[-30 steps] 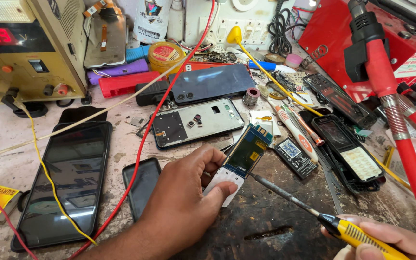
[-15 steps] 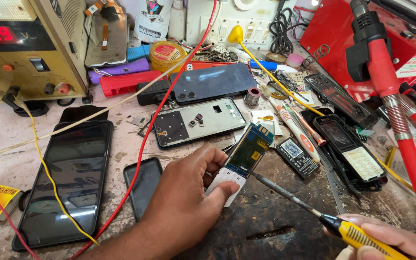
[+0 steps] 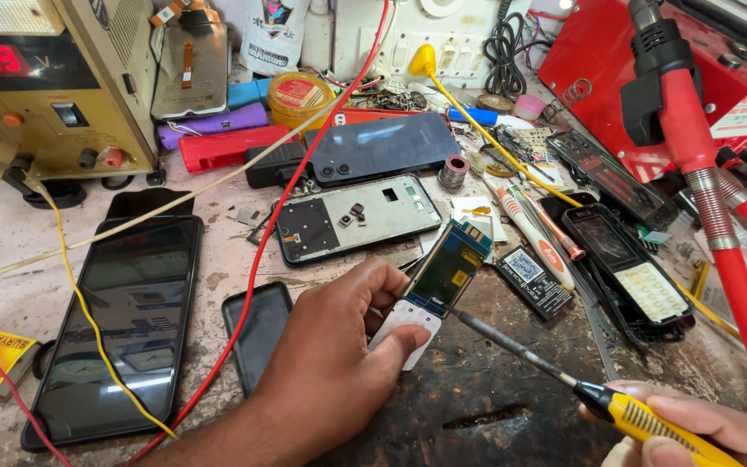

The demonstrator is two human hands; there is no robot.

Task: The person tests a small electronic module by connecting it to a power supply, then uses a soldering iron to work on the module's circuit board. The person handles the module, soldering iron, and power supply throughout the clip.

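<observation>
My left hand (image 3: pixel 335 367) pins a small opened phone (image 3: pixel 434 290) to the bench, thumb on its white lower part, with the circuit board and display facing up. My right hand (image 3: pixel 702 428), at the bottom right corner, grips a yellow-handled screwdriver (image 3: pixel 641 415). Its long metal shaft slants up and left, and the tip (image 3: pixel 460 316) touches the phone's board near the middle.
A large black phone (image 3: pixel 123 320) and a smaller black screen (image 3: pixel 257 329) lie to the left. A phone frame (image 3: pixel 352 216) and a dark back cover (image 3: pixel 386 147) sit behind. A power supply (image 3: pixel 45 86) stands at back left, a red hot-air tool (image 3: pixel 702 199) at right. Red and yellow wires cross the bench.
The screwdriver tip has shifted slightly on the phone's board. My left hand keeps its hold in the same place.
</observation>
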